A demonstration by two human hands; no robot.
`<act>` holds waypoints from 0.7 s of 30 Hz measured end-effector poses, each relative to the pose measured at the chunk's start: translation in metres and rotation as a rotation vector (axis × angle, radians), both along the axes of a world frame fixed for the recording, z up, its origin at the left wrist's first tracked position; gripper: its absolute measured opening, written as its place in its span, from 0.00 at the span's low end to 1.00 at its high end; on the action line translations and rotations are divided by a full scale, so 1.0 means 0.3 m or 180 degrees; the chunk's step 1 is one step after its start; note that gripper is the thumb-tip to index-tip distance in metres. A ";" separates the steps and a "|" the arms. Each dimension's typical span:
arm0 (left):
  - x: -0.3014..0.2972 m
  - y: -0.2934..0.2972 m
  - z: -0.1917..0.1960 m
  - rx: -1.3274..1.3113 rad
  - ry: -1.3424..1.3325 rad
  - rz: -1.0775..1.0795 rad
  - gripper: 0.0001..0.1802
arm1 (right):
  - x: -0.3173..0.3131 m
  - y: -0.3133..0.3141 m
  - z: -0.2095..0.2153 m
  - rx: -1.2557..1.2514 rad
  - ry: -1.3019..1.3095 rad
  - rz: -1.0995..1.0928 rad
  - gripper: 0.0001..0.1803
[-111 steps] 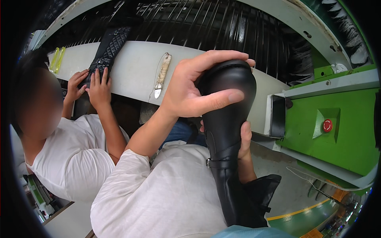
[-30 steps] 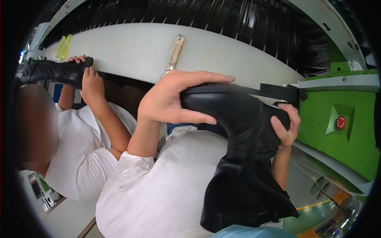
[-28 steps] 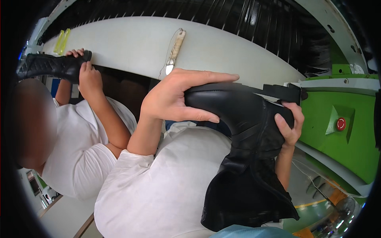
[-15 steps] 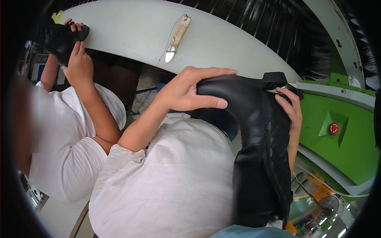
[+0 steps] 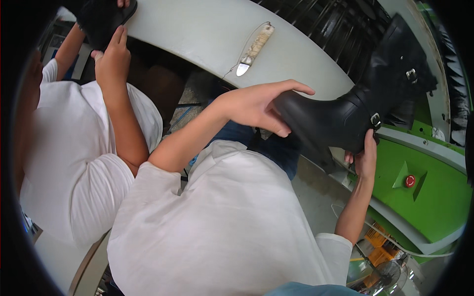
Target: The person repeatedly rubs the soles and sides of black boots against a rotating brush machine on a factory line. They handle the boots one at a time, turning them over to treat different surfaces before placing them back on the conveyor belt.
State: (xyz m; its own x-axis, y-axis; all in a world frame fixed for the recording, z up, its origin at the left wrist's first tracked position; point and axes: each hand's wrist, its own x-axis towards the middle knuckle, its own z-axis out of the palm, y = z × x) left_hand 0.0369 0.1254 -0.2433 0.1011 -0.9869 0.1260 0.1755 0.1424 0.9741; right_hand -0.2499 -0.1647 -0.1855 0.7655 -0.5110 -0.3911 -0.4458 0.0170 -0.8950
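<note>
A tall black boot [image 5: 321, 121] with buckled straps lies tilted across my two hands, its shaft pointing up and away to the right, its sole turned toward me. My left hand [image 5: 249, 106] cups the toe, fingers along the upper side and thumb at the lower side. My right hand [image 5: 366, 158] grips the boot near the heel, thumb just under a buckle; its other fingers are partly hidden behind the boot. On the white table beyond my left hand lies a short-bladed tool [image 5: 256, 48] with a wrapped, pale handle and a thin cord.
To my left a co-worker in a white shirt [image 5: 74, 163] holds another black boot [image 5: 101, 24]. The white table [image 5: 197, 34] curves across the front, with a dark metal rack behind. At right stands a green machine [image 5: 419, 197] with a red button; a fan [image 5: 387, 274] is below it.
The boot has swung over: its shaft hung down toward me and now points up and away to the right, with buckles showing. My right hand has moved lower, near the heel.
</note>
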 end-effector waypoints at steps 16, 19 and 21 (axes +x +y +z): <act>0.037 -0.052 -0.075 0.0271 -0.1854 0.1111 0.38 | 0.699 0.954 0.161 -0.0146 -0.2567 0.3888 0.27; 0.041 -0.057 -0.068 0.0385 -0.1836 0.1086 0.37 | 0.846 1.203 0.054 0.1148 -0.1419 0.4829 0.35; 0.050 -0.065 -0.082 0.0356 -0.2003 0.1085 0.38 | 0.898 1.289 0.009 0.1300 -0.1176 0.4824 0.38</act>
State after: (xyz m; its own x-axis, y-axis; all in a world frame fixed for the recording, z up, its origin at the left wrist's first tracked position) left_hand 0.0519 0.1059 -0.2679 0.3472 -0.9237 0.1617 -0.4596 -0.0173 0.8879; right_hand 0.0195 0.2220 -0.1828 0.5224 0.8527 0.0068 -0.0454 0.0358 -0.9983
